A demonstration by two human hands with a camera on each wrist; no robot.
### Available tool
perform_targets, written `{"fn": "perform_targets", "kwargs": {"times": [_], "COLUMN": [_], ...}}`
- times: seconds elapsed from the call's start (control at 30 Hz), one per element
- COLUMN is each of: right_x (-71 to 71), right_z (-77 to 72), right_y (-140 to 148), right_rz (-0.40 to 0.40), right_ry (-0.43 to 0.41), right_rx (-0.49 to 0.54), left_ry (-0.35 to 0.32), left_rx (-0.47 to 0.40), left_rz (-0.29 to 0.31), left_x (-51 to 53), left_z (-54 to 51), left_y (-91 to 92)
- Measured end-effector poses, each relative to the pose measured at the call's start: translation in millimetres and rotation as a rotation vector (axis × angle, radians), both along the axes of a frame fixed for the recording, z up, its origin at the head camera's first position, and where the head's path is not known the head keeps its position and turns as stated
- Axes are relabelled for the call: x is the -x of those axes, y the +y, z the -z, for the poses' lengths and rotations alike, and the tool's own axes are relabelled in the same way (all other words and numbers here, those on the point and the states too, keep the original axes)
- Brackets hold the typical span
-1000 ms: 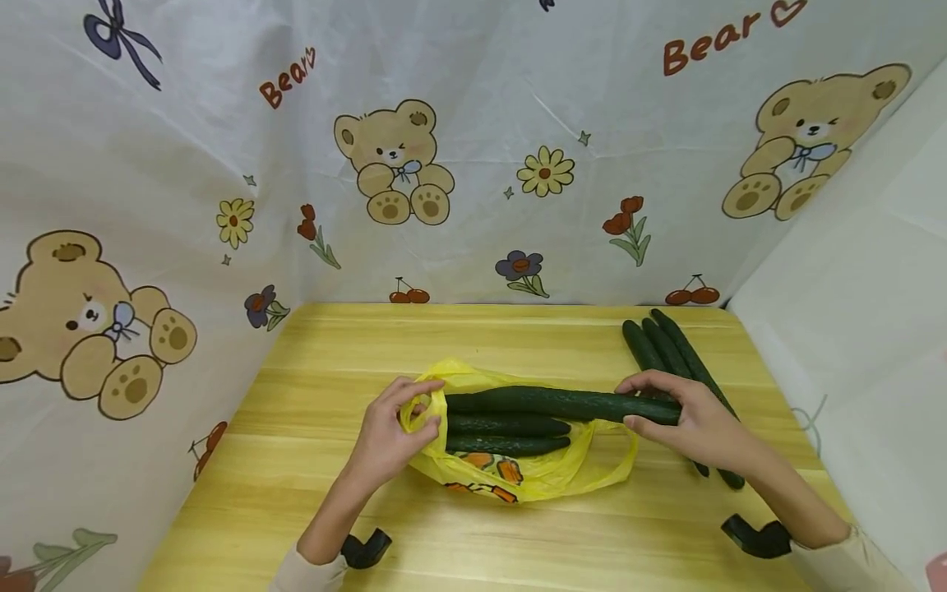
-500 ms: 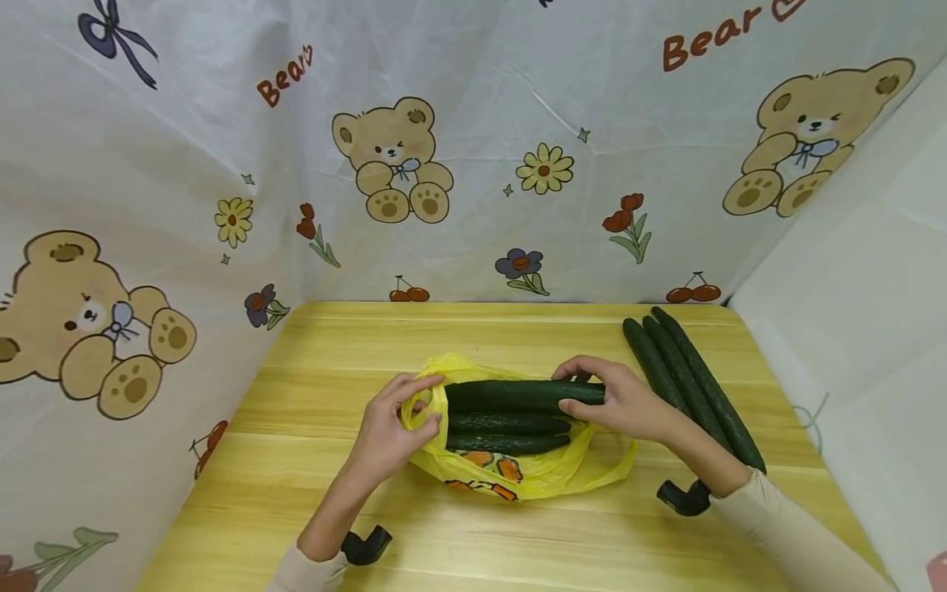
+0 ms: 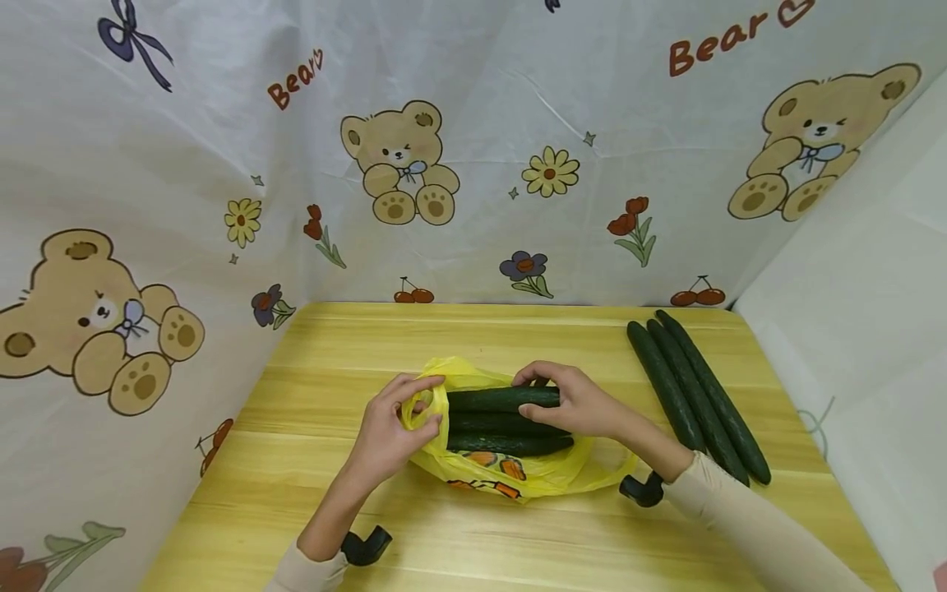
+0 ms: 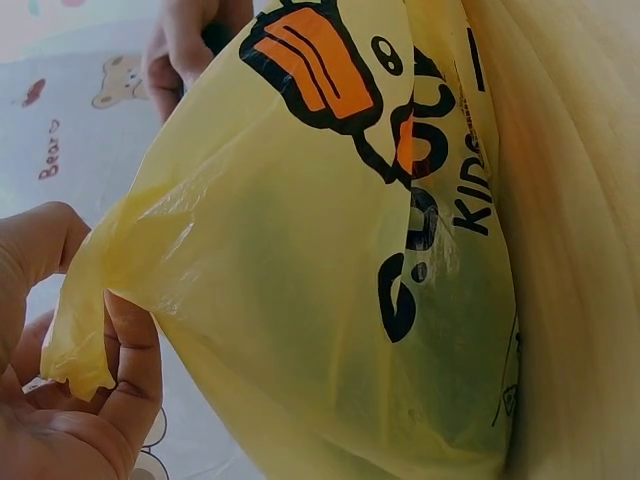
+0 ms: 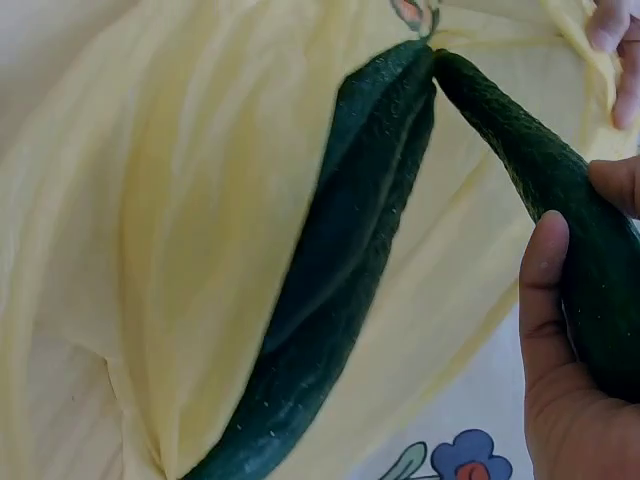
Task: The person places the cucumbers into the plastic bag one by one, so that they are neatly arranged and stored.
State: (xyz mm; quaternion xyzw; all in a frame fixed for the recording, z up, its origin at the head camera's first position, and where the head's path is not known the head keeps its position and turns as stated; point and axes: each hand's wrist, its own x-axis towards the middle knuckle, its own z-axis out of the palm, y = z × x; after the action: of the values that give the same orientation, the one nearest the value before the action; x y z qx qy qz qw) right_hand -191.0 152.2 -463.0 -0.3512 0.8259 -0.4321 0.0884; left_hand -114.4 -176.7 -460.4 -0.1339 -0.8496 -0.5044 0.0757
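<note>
Pinches the rim of the yellow bag (image 3: pixel 558 478) with the left hand (image 3: pixel 395 432). Displays in the left wrist view, on the bag's wall beside that pinch, a printed eye (image 4: pixel 386 56) and the letters "KID" (image 4: pixel 472 195), unreadable from the head. Grips the held cucumber (image 3: pixel 484 400) in the right hand (image 3: pixel 580 403), to the right of the left pinch; hides its left end under the rim in the head view. Bares in the right wrist view a narrow tip of it past the fingers.

Counts two hands, one bag and six cucumbers: one in the right grip, two more cucumbers (image 3: pixel 510 445) in the bag just below it, and three cucumbers (image 3: pixel 695 395) side by side on the table (image 3: pixel 518 543), right of the right grip.

Keeps the left pinch where it is half a second ago. Brings the right grip closer to it, leaving less of the held cucumber showing between the hands. Exposes, farther right, more of the three's lower ends.
</note>
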Motion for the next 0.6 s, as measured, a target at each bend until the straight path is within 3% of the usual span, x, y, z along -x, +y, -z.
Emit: {"fn": "perform_targets", "kwargs": {"times": [0.33,0.6], "right_x": [2.0,-0.8], "right_z": [11.0,15.1], "right_y": [3,5], "right_rz": [0.094,0.122], "right_ry": [0.213,0.248], "right_rx": [-0.160,-0.177], "left_ry": [-0.006,-0.008], "left_rx": [-0.007,-0.003], "left_rz": [0.001,-0.004], "left_x": [-0.6,-0.5], "left_z": [-0.2,0.2], "left_y": [-1.5,-0.7]}}
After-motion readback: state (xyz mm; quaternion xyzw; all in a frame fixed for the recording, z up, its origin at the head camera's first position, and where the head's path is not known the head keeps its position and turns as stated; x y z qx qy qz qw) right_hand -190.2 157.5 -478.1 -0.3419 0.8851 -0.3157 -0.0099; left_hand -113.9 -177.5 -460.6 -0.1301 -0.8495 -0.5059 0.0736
